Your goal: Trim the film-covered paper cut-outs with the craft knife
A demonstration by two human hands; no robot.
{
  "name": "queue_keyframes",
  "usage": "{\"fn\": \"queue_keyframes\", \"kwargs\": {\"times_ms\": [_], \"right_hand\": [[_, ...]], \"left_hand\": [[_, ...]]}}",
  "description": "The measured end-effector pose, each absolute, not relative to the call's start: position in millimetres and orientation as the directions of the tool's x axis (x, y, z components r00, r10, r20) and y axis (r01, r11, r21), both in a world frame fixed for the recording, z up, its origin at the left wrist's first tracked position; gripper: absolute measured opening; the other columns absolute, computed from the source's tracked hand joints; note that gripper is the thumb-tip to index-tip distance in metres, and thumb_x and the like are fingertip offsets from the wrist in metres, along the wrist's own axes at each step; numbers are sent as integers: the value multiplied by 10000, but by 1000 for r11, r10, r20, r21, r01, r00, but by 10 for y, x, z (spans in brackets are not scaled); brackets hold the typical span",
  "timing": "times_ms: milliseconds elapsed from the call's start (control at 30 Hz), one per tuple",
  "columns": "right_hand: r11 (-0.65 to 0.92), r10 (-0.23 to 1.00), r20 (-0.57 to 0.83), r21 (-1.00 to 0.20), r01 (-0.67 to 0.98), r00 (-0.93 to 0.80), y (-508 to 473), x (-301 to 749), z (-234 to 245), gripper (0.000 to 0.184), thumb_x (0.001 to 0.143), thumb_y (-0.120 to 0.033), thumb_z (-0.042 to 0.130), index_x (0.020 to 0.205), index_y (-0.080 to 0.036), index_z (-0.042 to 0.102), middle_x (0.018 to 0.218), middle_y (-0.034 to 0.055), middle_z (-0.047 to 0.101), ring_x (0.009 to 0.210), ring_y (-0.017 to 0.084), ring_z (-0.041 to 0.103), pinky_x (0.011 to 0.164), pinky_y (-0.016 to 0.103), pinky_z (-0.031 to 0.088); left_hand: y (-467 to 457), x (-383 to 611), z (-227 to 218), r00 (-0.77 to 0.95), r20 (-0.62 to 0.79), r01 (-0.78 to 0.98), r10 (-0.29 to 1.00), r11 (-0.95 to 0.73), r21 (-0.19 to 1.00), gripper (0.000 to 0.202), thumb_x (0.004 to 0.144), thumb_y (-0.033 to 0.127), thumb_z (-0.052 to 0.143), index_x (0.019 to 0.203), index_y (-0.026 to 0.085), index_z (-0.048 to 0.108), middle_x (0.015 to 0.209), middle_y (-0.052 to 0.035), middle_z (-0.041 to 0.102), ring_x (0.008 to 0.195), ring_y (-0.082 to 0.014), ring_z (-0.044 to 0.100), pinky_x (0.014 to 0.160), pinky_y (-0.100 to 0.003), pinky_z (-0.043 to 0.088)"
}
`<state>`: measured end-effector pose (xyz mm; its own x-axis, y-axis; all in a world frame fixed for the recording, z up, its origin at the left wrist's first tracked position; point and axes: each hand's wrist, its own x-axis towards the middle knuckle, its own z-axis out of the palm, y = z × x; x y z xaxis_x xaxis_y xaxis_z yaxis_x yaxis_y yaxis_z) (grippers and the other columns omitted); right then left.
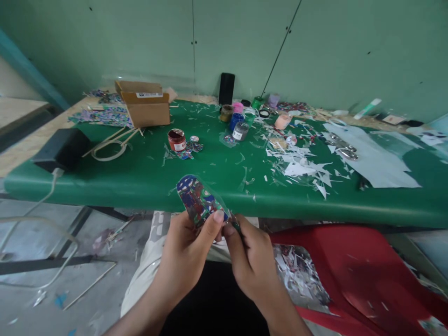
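My left hand (192, 247) pinches a flat, round-ended painted piece (201, 196) between thumb and fingers, just in front of the table edge. Its face is patterned in blue, dark red, green and white, and a clear film margin shows along its right side. Close against the piece's lower right end, my right hand (250, 252) is closed around small scissors (231, 218). Only a dark blade and a bit of green show; the rest is hidden by the fingers. Beyond the hands, an open red paint jar (177, 141) stands beside small patterned cutouts (193, 145).
The green-covered table (217, 165) carries several paint jars (240, 131), white paper scraps (301, 165), a white sheet (378, 158) and metal scissors (341, 145). A cardboard box (149, 109), dark adapter (61, 148) and upright phone (227, 88) stand farther off. A red chair (353, 270) sits right.
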<state>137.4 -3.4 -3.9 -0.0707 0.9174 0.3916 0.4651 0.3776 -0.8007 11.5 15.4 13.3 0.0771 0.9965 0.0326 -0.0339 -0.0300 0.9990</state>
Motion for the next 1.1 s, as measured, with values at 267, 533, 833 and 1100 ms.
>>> {"fn": "queue_keyframes", "kwargs": {"times_ms": [267, 533, 833, 1100], "right_hand": [[378, 910, 410, -754, 537, -65, -42, 1368, -63, 200, 947, -177, 387, 822, -185, 543, 642, 3, 631, 538, 122, 597, 511, 220, 400], [427, 845, 531, -601, 676, -61, -26, 1329, -94, 228, 938, -143, 350, 826, -177, 545, 574, 1, 596, 462, 137, 578, 463, 239, 380], [437, 829, 555, -566, 699, -69, -25, 1316, -104, 221, 943, -145, 338, 850, -187, 535, 568, -5, 609, 444, 132, 580, 448, 229, 378], [419, 812, 580, -502, 756, -66, -34, 1281, -135, 233, 944, -128, 333, 884, -146, 557, 568, 22, 630, 433, 148, 609, 435, 244, 378]], "left_hand": [[148, 121, 149, 91, 9, -30, 996, -6, 1000, 369, 880, 334, 585, 554, 178, 513, 517, 46, 471, 475, -67, 369, 450, -201, 311], [159, 125, 112, 144, -76, -197, 987, 104, 975, 342, 850, 329, 628, 563, 171, 528, 533, 43, 487, 492, -62, 375, 459, -192, 301], [181, 129, 88, 184, -142, -262, 973, 188, 947, 365, 834, 346, 643, 542, 169, 514, 503, 46, 465, 483, -63, 364, 458, -197, 280], [146, 120, 45, 167, -78, -216, 983, 113, 970, 334, 857, 313, 627, 578, 173, 510, 552, 48, 482, 533, -72, 397, 505, -199, 315]]}}
